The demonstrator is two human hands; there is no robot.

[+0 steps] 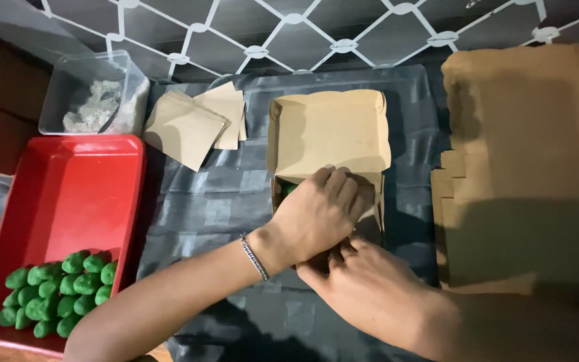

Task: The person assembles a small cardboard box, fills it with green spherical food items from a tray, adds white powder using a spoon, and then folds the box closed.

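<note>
A small brown cardboard box [326, 131] lies open on the dark cloth, its lid tipped back toward the far side. My left hand [316, 214] rests over the box's open compartment, fingers curled down on its contents, where a bit of green [291, 189] shows. A thin bracelet circles that wrist. My right hand [363, 278] is at the near edge of the box, fingers tucked under my left hand. What it grips is hidden.
A red tray [75, 194] at the left holds several green lumps [58, 291] in its near corner. Behind it stands a clear tub [95, 94] of pale crumbly material. Brown paper squares [199, 124] lie mid-back; a stack of flat cardboard blanks [524, 161] fills the right.
</note>
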